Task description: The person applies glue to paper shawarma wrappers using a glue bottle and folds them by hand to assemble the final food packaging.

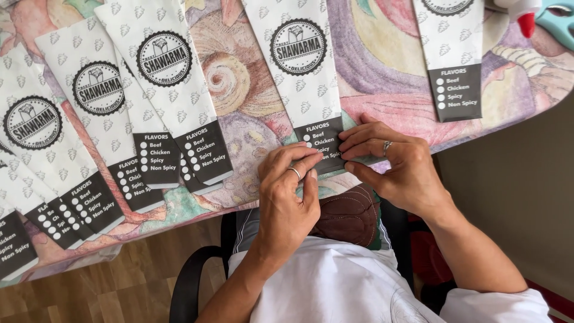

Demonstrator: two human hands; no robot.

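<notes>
A long white paper sleeve point(297, 66) with a round black emblem and a dark printed band at its near end lies on the patterned table. Both hands rest on that dark near end at the table's edge. My left hand point(291, 191) has a ring and presses its fingertips on the band's lower edge. My right hand point(391, 164), also ringed, pinches the band's right corner between thumb and fingers.
Several more identical paper sleeves point(149, 78) overlap in a row across the left of the colourful tablecloth point(382, 66). Another sleeve point(451, 54) lies at the right. A white bottle with a red tip point(521, 15) and a light blue object point(556, 21) sit at the top right corner.
</notes>
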